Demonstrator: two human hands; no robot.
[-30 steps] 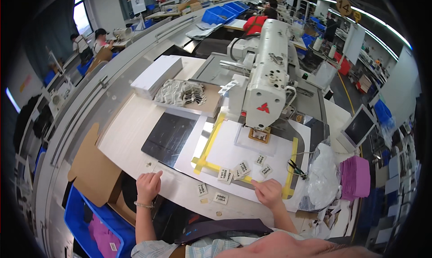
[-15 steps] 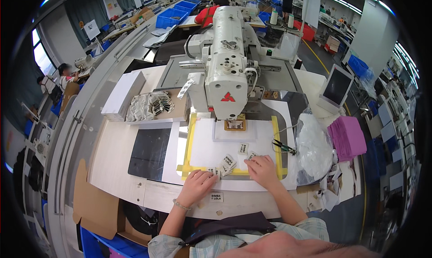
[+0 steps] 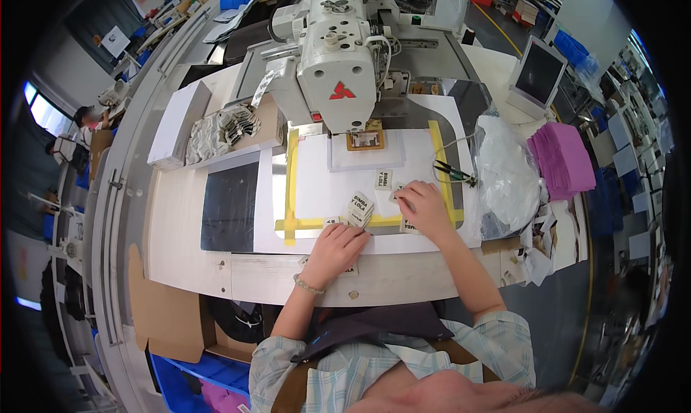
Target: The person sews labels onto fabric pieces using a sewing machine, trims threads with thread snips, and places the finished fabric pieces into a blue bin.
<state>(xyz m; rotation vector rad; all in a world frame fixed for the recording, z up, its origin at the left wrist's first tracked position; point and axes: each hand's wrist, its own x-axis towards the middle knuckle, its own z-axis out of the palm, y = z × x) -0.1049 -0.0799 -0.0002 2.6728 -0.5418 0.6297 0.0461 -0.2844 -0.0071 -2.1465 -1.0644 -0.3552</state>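
Observation:
Small white labels with dark lettering lie in front of the sewing machine. A fanned label stack sits between my hands. My left hand is closed at the stack's near left side, a label showing at its fingertips. With bent fingers, my right hand pinches the edge of another label. A single label lies just beyond it, and more labels show under my right wrist. Further labels are partly hidden beneath my left wrist. Behind them is a clear plate on yellow-taped white sheeting.
Dark-handled thread snips lie at the right, beside a clear plastic bag and a pink fabric stack. Leftward are a tray of labels, a white box and a dark panel. A screen stands at back right.
My view has tilted down, so the machine and table appear higher. My right hand has shifted slightly, uncovering labels below its wrist; my left now covers part of the label near the table edge.

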